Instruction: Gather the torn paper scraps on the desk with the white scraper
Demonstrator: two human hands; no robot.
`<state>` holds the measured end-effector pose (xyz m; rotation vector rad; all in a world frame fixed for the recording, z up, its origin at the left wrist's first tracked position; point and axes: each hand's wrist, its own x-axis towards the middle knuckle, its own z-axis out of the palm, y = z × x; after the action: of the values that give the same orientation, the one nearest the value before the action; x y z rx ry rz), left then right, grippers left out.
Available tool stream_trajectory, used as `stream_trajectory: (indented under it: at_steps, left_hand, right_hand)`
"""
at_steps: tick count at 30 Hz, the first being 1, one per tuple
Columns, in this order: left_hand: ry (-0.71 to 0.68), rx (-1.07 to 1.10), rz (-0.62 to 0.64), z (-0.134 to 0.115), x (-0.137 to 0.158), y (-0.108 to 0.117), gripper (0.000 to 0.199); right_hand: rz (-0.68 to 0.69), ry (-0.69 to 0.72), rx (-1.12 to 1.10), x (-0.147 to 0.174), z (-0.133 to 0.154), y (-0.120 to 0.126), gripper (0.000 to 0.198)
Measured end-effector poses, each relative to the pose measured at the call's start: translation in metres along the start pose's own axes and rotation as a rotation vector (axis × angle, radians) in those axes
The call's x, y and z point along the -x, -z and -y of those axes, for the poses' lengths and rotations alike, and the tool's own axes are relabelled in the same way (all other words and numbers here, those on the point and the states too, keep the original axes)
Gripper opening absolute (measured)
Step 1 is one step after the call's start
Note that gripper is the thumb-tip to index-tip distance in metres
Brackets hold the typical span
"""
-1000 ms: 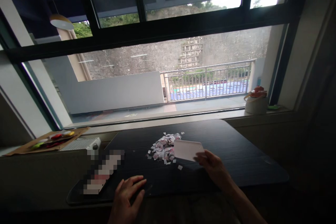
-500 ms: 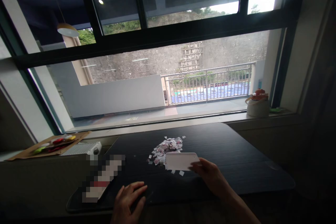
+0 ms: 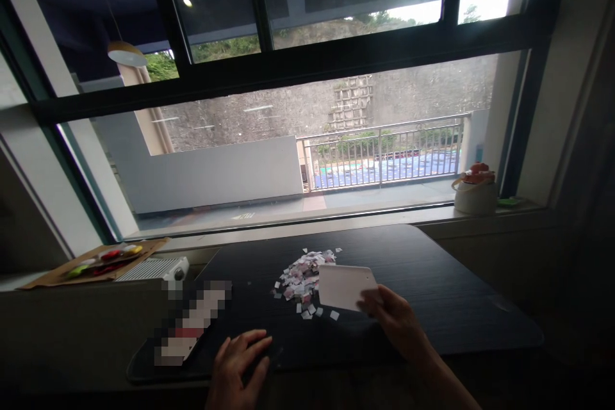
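Observation:
My right hand (image 3: 396, 315) grips a flat white rectangular scraper-like card (image 3: 346, 287) by its right end; a small hole shows near one corner. The card is tilted and its left edge stands at the right side of a heap of small white paper pieces (image 3: 302, 275), covering part of it. Several loose pieces lie just below the heap. My left hand (image 3: 241, 359) rests at the front edge of the dark table (image 3: 432, 295), fingers spread, holding nothing.
A blurred-out long pale item (image 3: 195, 323) lies on the table's left end. Brown paper with colourful things (image 3: 103, 261) and a radiator (image 3: 154, 269) are at the left. On the sill at right stands a white pot (image 3: 475, 195), below a large window.
My right hand has moved slightly right with the card, which is now tilted more and shows more of its face. More of the heap is uncovered. My left hand stays in place.

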<state>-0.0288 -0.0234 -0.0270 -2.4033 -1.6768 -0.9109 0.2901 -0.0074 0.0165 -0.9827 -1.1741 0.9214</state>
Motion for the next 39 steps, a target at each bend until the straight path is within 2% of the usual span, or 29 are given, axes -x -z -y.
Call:
stream_trajectory:
  at_steps: [6,12,16,21,25,29,33,36,39]
  left_hand:
    - [-0.016,-0.014,0.009,0.002,0.000,-0.001,0.027]
    - [-0.008,-0.014,0.003,0.001,0.000,-0.001,0.026]
    - [-0.017,-0.014,-0.012,0.001,0.001,-0.001,0.026]
    - [-0.027,-0.026,-0.009,0.007,0.001,-0.004,0.028]
    - [-0.030,-0.034,-0.002,0.010,0.002,-0.006,0.029]
    - [-0.015,-0.001,-0.011,0.008,0.003,-0.005,0.028]
    - [0.002,0.014,-0.024,-0.007,-0.009,0.000,0.023]
    - [-0.078,-0.012,0.039,-0.033,-0.029,0.008,0.025]
    - [-0.200,-0.013,0.140,-0.065,-0.051,0.011,0.036]
  right_hand:
    - [0.089,-0.021,0.061,-0.001,0.004,0.007,0.031]
    - [0.063,-0.004,0.034,0.001,0.002,0.003,0.033]
    - [-0.003,-0.006,0.069,0.002,0.004,0.000,0.034]
    - [0.016,-0.006,0.068,-0.001,0.000,0.004,0.025]
    - [-0.032,-0.032,0.180,-0.004,-0.004,0.010,0.014]
    - [-0.040,-0.042,0.161,-0.003,-0.004,0.009,0.014]
    - [-0.049,-0.006,0.113,-0.002,-0.004,0.004,0.017]
    - [-0.078,-0.011,0.193,-0.003,-0.004,0.006,0.013]
    - [-0.114,-0.036,0.240,-0.004,-0.003,0.009,0.010]
